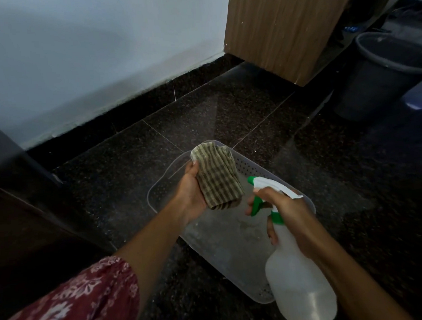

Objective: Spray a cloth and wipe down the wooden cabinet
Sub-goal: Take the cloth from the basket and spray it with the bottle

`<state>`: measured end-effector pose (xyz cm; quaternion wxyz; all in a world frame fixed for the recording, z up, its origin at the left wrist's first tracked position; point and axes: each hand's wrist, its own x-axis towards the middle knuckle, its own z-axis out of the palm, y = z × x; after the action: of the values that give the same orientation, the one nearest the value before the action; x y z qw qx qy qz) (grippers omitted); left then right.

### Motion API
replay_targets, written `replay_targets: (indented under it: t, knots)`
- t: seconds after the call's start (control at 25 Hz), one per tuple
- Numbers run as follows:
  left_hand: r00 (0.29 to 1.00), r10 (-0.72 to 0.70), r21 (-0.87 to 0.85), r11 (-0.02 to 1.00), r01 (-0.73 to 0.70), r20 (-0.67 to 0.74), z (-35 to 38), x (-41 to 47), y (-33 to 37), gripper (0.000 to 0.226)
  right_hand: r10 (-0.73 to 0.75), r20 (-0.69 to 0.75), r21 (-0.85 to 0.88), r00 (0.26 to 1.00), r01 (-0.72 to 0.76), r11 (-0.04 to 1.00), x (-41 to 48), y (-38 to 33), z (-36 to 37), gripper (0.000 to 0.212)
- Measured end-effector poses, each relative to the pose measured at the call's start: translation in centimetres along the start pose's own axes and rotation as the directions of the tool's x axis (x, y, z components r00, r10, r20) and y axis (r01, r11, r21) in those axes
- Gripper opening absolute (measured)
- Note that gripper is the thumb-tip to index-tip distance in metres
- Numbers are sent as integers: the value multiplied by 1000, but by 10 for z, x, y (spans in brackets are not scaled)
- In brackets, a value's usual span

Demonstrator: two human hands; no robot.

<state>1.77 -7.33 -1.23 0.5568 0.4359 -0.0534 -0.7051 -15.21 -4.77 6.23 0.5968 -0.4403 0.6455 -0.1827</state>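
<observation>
Gripping folded striped cloth (217, 175), translucent plastic spray bottle (297, 272), perforated tray (244, 163)

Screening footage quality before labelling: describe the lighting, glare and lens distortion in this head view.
Head view: dim, with the lower left and right side sinking toward black; the white wall is brightest; the dark polished floor carries a pale reflected streak; wide-angle distortion tilts the wooden cabinet; the checked cloth and spray bottle are readable, slightly soft.

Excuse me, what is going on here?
A person holds a folded striped cloth in the left hand and aims a white spray bottle at it with the right hand, fingers on the green trigger. Both are over a perforated plastic basket on the dark floor. The wooden cabinet stands further back.
</observation>
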Motion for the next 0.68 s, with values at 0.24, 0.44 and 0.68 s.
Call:
replay_targets:
  t: [0.24, 0.44, 0.68]
  knots:
    - [999, -38, 15, 999, 38, 5, 2, 10, -4, 46, -61, -55, 50, 997, 64, 997, -1, -2, -3, 26]
    - [998, -66, 41, 997, 66, 10, 3, 11, -6, 48, -147, -87, 48, 985, 152, 987, 2, -5, -3, 28]
    - [994, -97, 37, 995, 96, 45, 8, 10, -5, 50, -105, -107, -82, 989, 97, 992, 0, -11, 0, 29]
